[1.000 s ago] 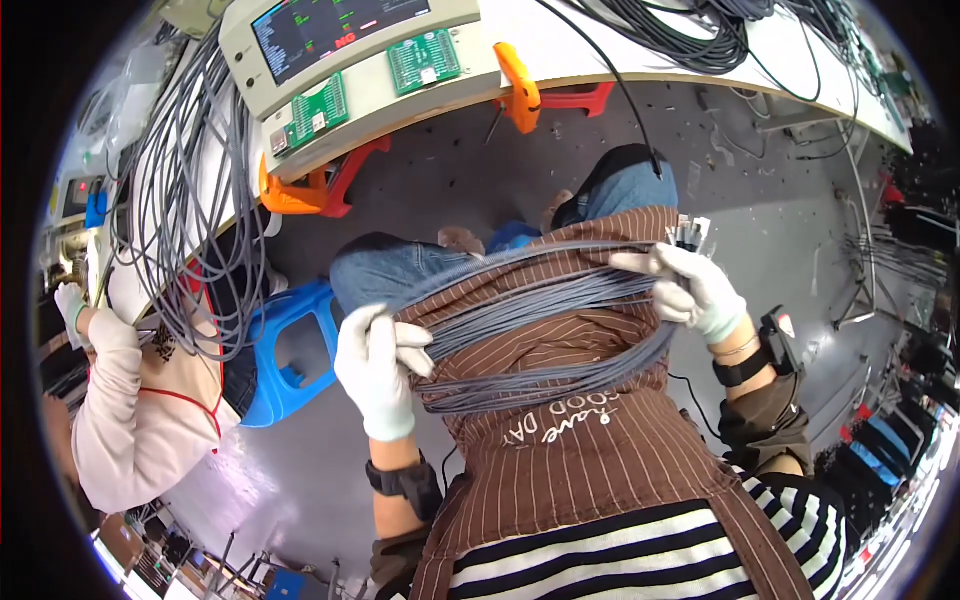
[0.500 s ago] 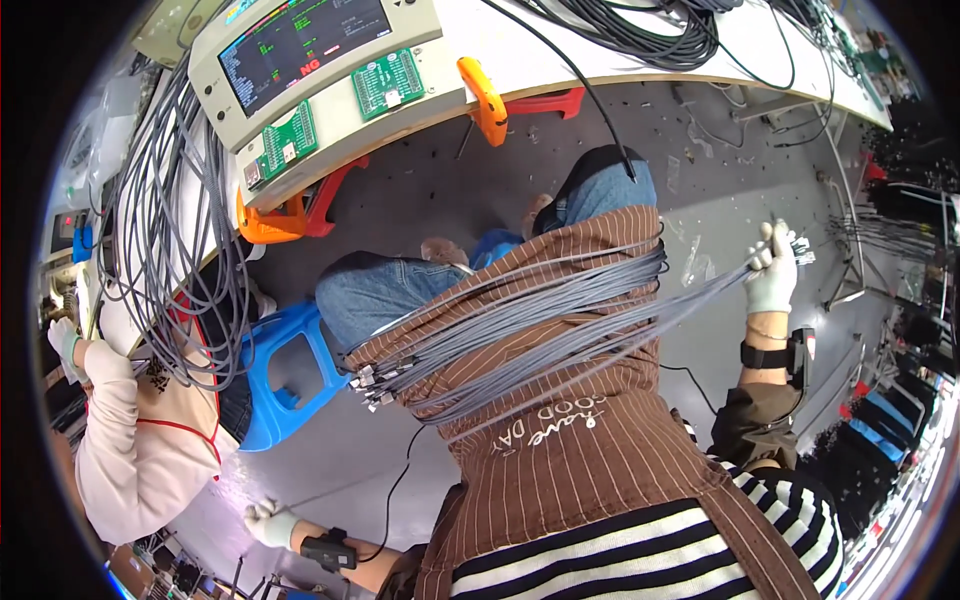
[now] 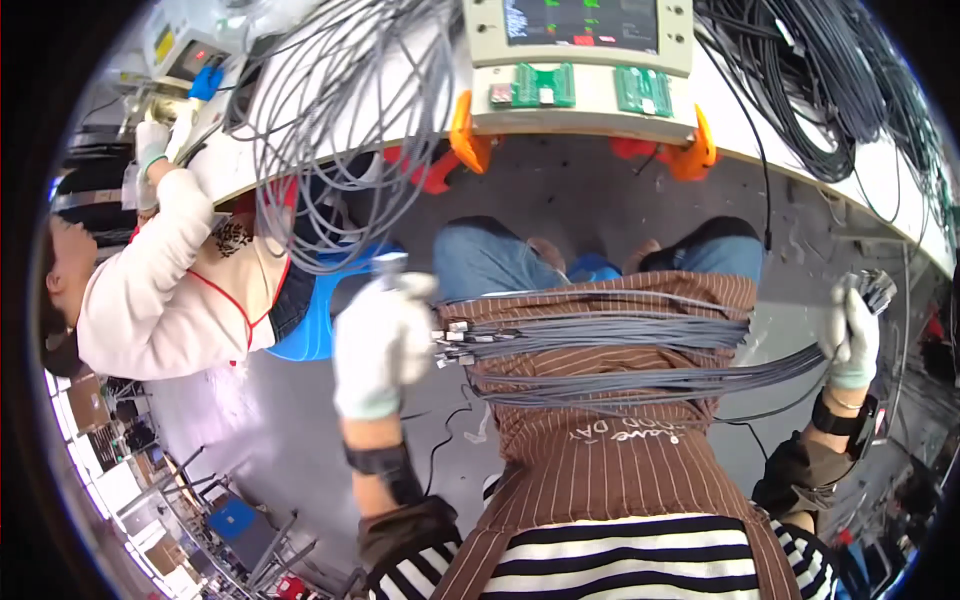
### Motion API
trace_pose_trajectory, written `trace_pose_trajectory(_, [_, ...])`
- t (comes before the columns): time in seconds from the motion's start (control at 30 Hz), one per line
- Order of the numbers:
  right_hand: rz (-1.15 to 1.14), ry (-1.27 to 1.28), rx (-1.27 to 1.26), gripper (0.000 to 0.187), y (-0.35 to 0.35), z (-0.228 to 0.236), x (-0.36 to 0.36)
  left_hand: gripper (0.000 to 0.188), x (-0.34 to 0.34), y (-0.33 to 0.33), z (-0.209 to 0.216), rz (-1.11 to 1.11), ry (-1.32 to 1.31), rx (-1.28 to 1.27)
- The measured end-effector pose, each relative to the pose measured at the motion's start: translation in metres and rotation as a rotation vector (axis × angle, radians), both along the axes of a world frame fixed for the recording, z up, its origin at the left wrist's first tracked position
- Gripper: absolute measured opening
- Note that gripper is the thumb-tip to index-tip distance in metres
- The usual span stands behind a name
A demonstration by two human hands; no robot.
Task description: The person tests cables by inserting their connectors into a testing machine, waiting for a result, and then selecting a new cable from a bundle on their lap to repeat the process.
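Beside the pinstriped apron [image 3: 630,490], right hand [image 3: 849,338] pinches slender cables [image 3: 650,382]; left hand's [image 3: 382,345] grip unclear.

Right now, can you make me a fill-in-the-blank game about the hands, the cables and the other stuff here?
1. The left hand and the right hand both wear white ____.
2. The lower bunch of grey cables stretches across the striped apron to the ____ hand.
3. The circuit boards below the screen are ____.
4. Between its thin pale stripes, the apron is ____.
Missing words: gloves; right; green; brown.
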State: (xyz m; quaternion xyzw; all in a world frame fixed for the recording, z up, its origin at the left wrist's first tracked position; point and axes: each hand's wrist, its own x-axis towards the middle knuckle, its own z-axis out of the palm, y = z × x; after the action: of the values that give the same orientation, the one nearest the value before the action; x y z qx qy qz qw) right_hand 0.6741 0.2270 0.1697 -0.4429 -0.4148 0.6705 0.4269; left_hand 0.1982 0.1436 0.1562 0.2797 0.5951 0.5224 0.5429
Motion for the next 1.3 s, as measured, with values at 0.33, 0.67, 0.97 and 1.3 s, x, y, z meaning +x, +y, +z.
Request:
trace_pose_trajectory(0.33, [0.175,-0.088,-0.165,0.013,0.031,0.024,-0.169,0.035,0.048,0.059,0.008,-0.244,-0.663,0.202])
trace_pose_trajectory(0.67, [0.057,-0.143,-0.069,0.017,0.056,0.023,-0.21,0.04,0.056,0.089,0.009,-0.052,-0.094,0.147])
trace_pose_trajectory(0.97, [0.026,-0.137,-0.025,0.019,0.063,0.018,-0.229,0.04,0.063,0.104,0.0,-0.037,-0.559,0.226])
trace_pose_trajectory(1.3, [0.037,-0.132,-0.066,0.019,0.063,0.016,-0.231,0.04,0.073,0.106,-0.004,0.031,-0.454,0.271])
